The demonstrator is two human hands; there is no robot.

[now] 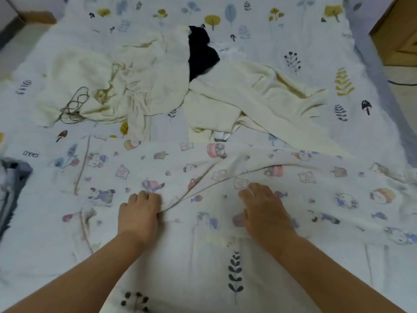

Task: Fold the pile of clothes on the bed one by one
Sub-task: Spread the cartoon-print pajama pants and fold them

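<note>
A white garment with small cartoon prints (225, 168) lies spread across the near half of the bed (282, 30). My left hand (140, 213) rests on it with curled fingers that pinch a fold of the cloth. My right hand (264, 208) lies flat on the same garment, fingers spread, just right of a curved seam. Further back lies the pile: a cream garment (108, 75) on the left, a second cream garment (259, 98) on the right, and a black garment (200, 53) between them.
A thin cord (74, 105) lies tangled on the left cream garment. A grey-blue cloth (11, 188) sits at the bed's left edge. Wooden furniture (399, 35) stands at the far right, floor at the far left.
</note>
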